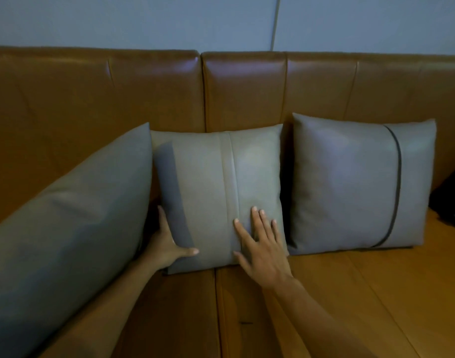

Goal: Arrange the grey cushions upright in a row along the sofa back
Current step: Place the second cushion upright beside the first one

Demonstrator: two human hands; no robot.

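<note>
Three grey cushions are on the brown leather sofa. The middle cushion (216, 187) stands upright against the sofa back (154, 89). My left hand (167, 244) grips its lower left edge, thumb on the front and fingers behind. My right hand (260, 244) lies flat with fingers spread on its lower right front. The right cushion (350, 182), with a dark curved piping line, stands upright against the back, a small gap from the middle one. The left cushion (71, 228) is close to the camera, leaning over my left forearm and touching the middle cushion's left side.
The sofa seat (350, 293) stretches in front of the cushions, with a seam running down its middle. A dark object (453, 202) sits at the far right edge of the seat. A pale wall (143, 19) rises behind the sofa.
</note>
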